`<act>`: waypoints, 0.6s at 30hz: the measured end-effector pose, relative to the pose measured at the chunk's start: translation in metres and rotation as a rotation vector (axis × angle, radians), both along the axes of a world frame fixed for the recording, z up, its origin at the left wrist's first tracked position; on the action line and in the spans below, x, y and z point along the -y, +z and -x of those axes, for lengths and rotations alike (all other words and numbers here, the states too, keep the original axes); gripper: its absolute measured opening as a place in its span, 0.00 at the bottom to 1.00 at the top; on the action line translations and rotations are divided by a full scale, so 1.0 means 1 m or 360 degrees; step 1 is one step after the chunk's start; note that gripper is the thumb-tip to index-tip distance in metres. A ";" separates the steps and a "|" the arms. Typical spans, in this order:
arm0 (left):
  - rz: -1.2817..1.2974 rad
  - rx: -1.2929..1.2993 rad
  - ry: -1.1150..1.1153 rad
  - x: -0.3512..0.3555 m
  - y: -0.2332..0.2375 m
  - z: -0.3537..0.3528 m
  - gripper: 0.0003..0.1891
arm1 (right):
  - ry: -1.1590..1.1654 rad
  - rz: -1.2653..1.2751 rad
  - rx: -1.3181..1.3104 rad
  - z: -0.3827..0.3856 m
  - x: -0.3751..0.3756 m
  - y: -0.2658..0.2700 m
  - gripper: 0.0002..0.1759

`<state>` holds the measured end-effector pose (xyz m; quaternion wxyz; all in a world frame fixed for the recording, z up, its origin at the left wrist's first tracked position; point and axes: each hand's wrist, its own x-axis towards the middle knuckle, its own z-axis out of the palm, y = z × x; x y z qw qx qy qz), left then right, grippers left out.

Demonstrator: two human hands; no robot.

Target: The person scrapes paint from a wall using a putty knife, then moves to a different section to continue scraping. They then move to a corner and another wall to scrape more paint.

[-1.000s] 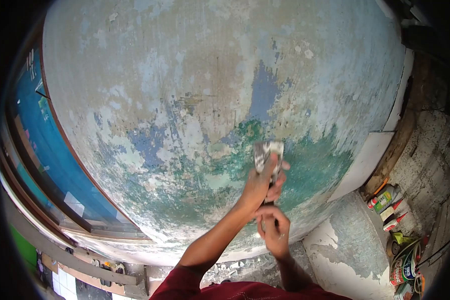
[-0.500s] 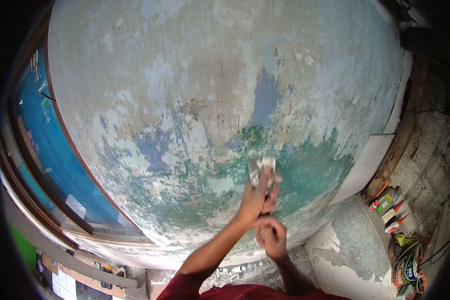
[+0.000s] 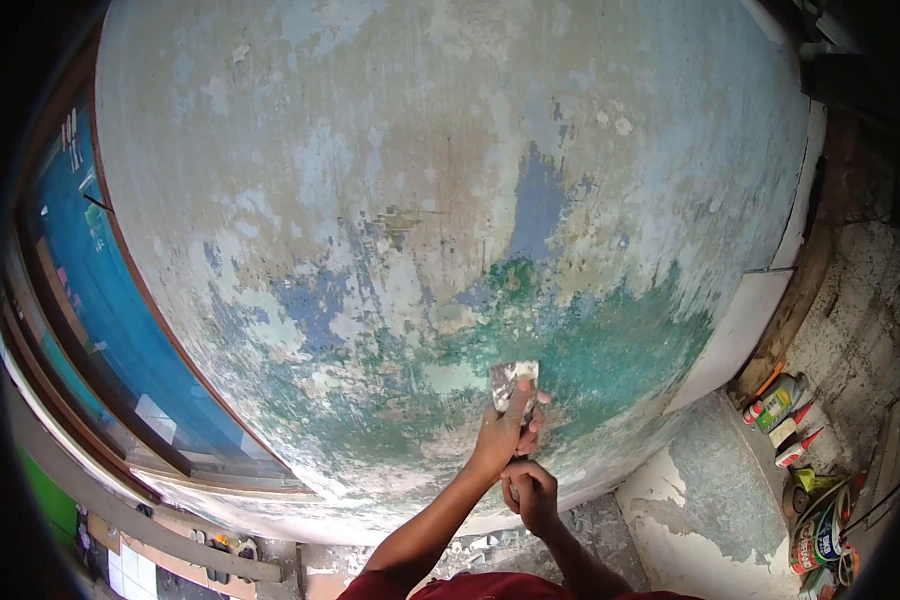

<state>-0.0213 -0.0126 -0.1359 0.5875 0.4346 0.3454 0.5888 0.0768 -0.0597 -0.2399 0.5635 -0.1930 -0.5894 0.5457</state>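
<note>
My left hand (image 3: 502, 432) is closed around a paint scraper (image 3: 513, 374), its thumb or a finger laid along the wide, whitish-smeared blade. The blade points up and lies against or very close to the wall (image 3: 450, 180), over the green patch. Just below, my right hand (image 3: 533, 496) has its fingers curled at the lower end of the scraper's handle, which is mostly hidden by both hands. Worn blue, grey and green paint covers the wall, with flaked patches around the blade.
A blue-paned window (image 3: 135, 330) with a brown frame runs along the left. On the right ledge stand several bottles (image 3: 775, 405) and a labelled can (image 3: 815, 540). Paint flakes (image 3: 480, 550) litter the floor below. A low peeling wall (image 3: 715, 490) stands at lower right.
Both hands and the scraper have moved down the wall, the blade dropping to the lower part of the green patch. The view has shifted slightly.
</note>
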 end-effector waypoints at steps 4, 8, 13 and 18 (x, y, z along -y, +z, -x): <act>-0.0040 0.0109 -0.0038 0.001 0.041 0.001 0.27 | -0.0027 -0.0173 0.0046 0.002 -0.008 0.057 0.11; -0.0042 0.0076 -0.0082 -0.001 0.033 0.009 0.27 | -0.0021 -0.0167 0.0044 0.009 -0.009 0.044 0.11; 0.0197 0.0016 0.0006 0.013 -0.057 0.014 0.27 | -0.0019 0.0314 0.0084 0.018 0.019 -0.046 0.11; 0.0132 0.0052 -0.0044 0.014 -0.026 0.025 0.27 | -0.0027 0.0138 0.0118 0.023 0.015 -0.008 0.11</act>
